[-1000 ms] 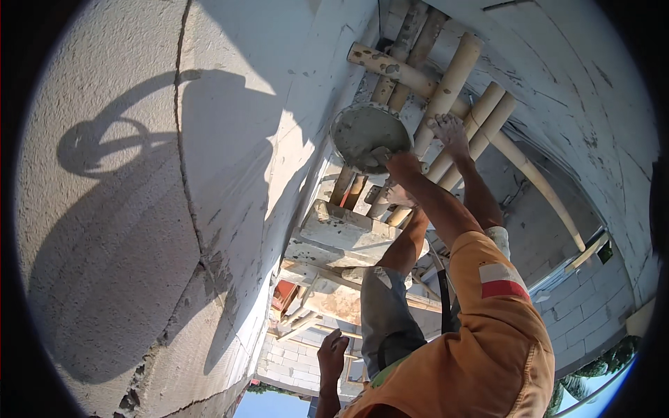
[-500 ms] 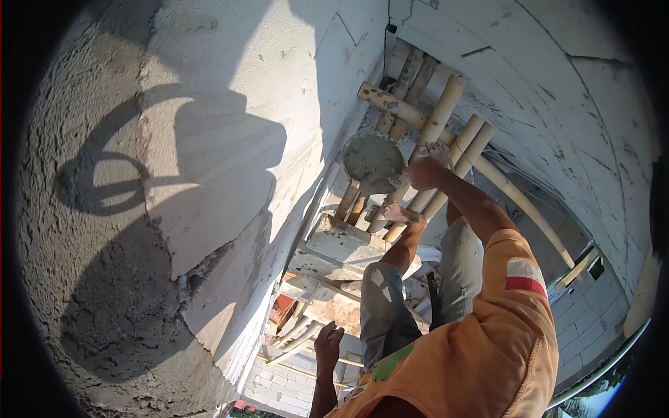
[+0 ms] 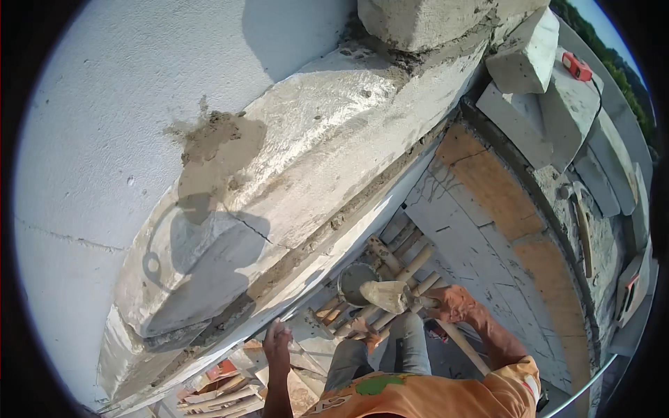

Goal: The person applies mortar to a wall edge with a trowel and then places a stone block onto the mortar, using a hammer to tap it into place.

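Note:
My right hand (image 3: pixel 454 306) grips the handle of a trowel (image 3: pixel 385 296), its wide blade crusted with pale grey mortar, in front of my legs. Just behind the blade a round bucket (image 3: pixel 354 284) of grey mortar sits on bamboo poles (image 3: pixel 414 267). My left hand (image 3: pixel 278 341) is open with loosely curled fingers, beside the lower edge of a rough block ledge (image 3: pixel 237 279); I cannot tell whether it touches it. Above, a damp mortar patch (image 3: pixel 216 136) marks the white block wall (image 3: pixel 111 139).
Loose pale blocks (image 3: pixel 523 52) lie along the upper right wall top with a red tool (image 3: pixel 576 67) and a hammer (image 3: pixel 584 233). Tan board (image 3: pixel 488 181) lines that wall. My bare foot (image 3: pixel 364 327) stands on the poles, high over timber and rubble (image 3: pixel 223 390).
The view has swung up to the block ledge and wall top. My right hand has come away from the bucket, lifting the trowel. My left hand now hangs by the ledge.

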A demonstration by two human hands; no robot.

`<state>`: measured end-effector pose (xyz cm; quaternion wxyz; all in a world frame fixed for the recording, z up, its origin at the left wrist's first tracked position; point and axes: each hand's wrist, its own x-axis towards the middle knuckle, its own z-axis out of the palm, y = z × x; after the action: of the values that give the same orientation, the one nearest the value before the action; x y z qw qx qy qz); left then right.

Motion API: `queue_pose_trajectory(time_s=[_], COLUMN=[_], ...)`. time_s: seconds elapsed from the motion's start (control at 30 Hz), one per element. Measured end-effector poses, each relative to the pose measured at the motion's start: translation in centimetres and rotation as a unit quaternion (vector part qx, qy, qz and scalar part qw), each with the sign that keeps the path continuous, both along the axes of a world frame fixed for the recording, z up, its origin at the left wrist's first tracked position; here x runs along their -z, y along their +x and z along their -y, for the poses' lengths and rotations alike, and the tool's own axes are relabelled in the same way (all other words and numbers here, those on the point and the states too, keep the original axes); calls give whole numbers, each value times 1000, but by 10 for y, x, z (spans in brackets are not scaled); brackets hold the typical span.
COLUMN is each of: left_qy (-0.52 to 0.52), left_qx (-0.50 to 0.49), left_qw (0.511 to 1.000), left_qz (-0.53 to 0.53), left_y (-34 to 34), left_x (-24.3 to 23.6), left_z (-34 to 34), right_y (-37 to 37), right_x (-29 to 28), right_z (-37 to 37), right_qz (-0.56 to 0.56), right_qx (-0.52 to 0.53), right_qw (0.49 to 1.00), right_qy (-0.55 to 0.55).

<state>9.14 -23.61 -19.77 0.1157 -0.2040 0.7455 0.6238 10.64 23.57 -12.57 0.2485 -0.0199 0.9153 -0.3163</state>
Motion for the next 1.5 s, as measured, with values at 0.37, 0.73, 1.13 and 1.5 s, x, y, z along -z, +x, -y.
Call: queue_pose_trajectory(time_s=[0.37, 0.73, 1.13, 1.5], left_qy=[95, 33, 3, -25], left_qx=[-72, -59, -109, -101], left_qw=[989, 997, 994, 994], left_qz=[-84, -31, -28, -44], left_y=[-9, 36, 60, 43], left_x=[-42, -9, 17, 11], left_z=[-17, -20, -27, -29], right_y=[-64, -156, -119, -171], right_x=[-341, -391, -439, -431], right_z=[-33, -23, -8, 37], right_qz=[-88, 25, -99, -13], right_qx=[30, 171, 268, 156], right_qw=[994, 961, 954, 988], right_qy=[59, -216, -93, 3])
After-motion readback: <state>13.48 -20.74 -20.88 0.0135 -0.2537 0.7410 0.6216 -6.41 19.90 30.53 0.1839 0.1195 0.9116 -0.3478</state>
